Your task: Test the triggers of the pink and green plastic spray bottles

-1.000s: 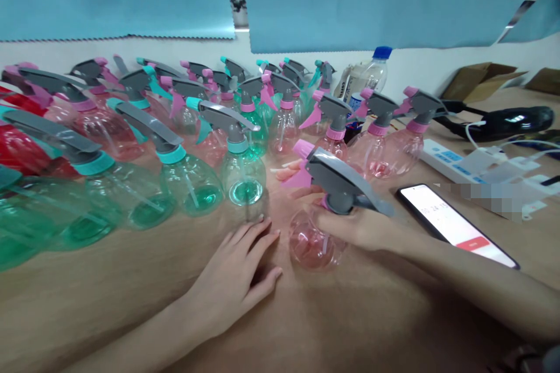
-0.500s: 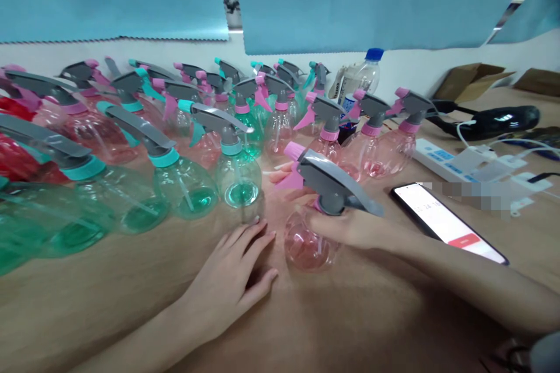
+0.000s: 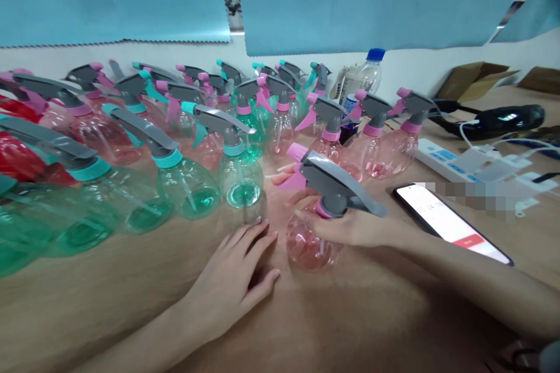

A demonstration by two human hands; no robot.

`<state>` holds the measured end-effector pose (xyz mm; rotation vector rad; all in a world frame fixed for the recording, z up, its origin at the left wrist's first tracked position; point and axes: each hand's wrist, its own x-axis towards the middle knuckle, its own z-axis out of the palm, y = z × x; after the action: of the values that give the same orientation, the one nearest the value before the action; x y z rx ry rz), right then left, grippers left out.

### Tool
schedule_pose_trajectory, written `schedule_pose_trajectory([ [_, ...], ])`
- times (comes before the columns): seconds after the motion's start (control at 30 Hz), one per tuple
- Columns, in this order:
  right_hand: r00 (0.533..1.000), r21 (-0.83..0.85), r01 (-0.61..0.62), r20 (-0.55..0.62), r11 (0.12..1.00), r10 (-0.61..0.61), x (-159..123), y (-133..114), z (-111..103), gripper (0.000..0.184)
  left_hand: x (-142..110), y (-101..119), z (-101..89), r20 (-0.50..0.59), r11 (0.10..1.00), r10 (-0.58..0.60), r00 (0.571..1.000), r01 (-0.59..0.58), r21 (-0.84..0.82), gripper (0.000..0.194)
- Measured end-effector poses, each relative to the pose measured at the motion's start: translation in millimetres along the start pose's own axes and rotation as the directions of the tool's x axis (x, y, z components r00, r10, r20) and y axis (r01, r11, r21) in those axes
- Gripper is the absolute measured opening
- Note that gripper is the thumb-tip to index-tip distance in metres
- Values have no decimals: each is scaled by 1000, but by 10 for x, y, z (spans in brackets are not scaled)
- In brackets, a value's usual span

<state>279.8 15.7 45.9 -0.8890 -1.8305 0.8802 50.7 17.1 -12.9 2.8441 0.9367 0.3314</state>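
Our right hand (image 3: 339,227) grips the front pink bottle (image 3: 308,247) high up — presumably to steady it on the table (image 3: 144,280) — while our left hand (image 3: 238,268) lies open beside it, empty.

Pink bottle (image 3: 308,247), mid-dial: thin clear plastic, glossy. Its spray head (image 3: 330,178): smooth plastic, sheen along the top. Green bottle (image 3: 186,183), toward nine o'clock: see-through plastic, shiny. Table (image 3: 306,326), six: smooth, wood-look, mostly matt. Phone (image 3: 455,224), three to four: glassy. Blind (image 3: 376,0), one: matt cloth. Box (image 3: 468,81), two to three: dull cardboard.
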Motion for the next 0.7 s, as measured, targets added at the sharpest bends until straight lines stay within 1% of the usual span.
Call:
schedule_pose_trajectory([
  [0.1,997,-25,-38,65,999,40,5,106,-13,53,4,-2,0,6,1000,5,1000,-5,8,46],
  [0.17,996,-30,-49,78,998,51,7,161,-12,55,4,1,-3,7,1000,2,1000,-2,12,46],
  [0.33,999,-22,-25,36,999,26,-17,133,-2,56,0,15,-10,18,1000,-5,1000,5,9,45],
  [0.43,998,4,-28,51,1000,28,-26,106,2,57,-3,15,-11,11,1000,-5,1000,5,7,46],
  [0.53,997,21,-47,59,999,46,-16,139,16,58,-2,12,-12,9,1000,-1,1000,1,4,46],
  [0.7,998,12,-52,19,999,52,2,200,38,59,3,8,-16,7,1000,0,1000,0,1,46],
])
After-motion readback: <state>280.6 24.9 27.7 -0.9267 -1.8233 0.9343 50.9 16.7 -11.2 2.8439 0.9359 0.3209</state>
